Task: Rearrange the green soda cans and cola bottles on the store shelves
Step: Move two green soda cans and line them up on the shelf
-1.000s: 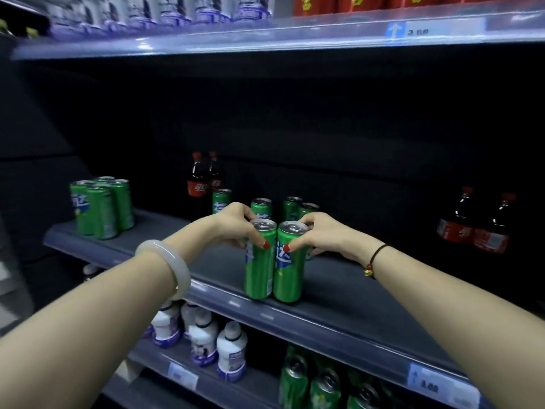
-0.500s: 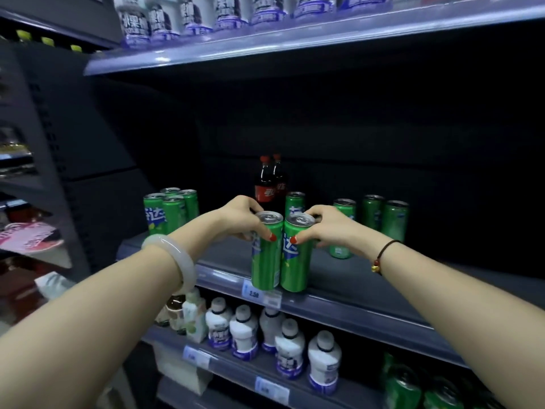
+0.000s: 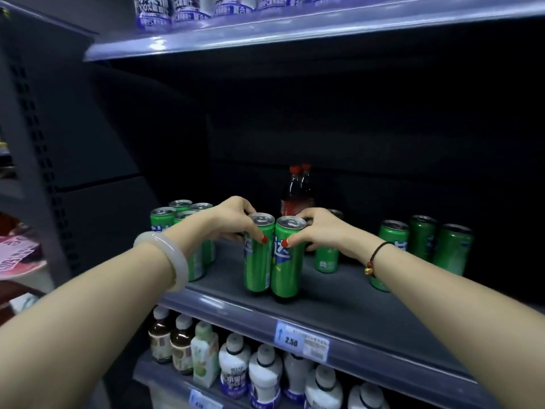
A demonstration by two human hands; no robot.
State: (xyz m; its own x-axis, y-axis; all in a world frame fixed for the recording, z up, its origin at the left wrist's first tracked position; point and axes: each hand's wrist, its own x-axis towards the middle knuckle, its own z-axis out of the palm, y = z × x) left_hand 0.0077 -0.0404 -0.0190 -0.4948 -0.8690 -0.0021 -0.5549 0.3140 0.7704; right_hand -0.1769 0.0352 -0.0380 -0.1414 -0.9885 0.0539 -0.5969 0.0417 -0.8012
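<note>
**Green cans gripped at shelf front**

Left hand [image 3: 236,215] clasped the left can [image 3: 258,252]; right hand [image 3: 323,231] clasped the right can [image 3: 287,258]. Both stood upright, touching, near the shelf [image 3: 368,317] edge. Cola bottles [image 3: 298,187] stood far behind.

**Green cans and cola bottles on the middle shelf**

Two tall green cans [image 3: 272,255] are stood upright, side by side and touching, near the front edge of the shelf. A cluster of green cans [image 3: 177,214] is set to the left, and three more cans [image 3: 424,240] to the right. Two red-capped cola bottles [image 3: 296,187] are placed upright at the back, behind the front pair.
</note>
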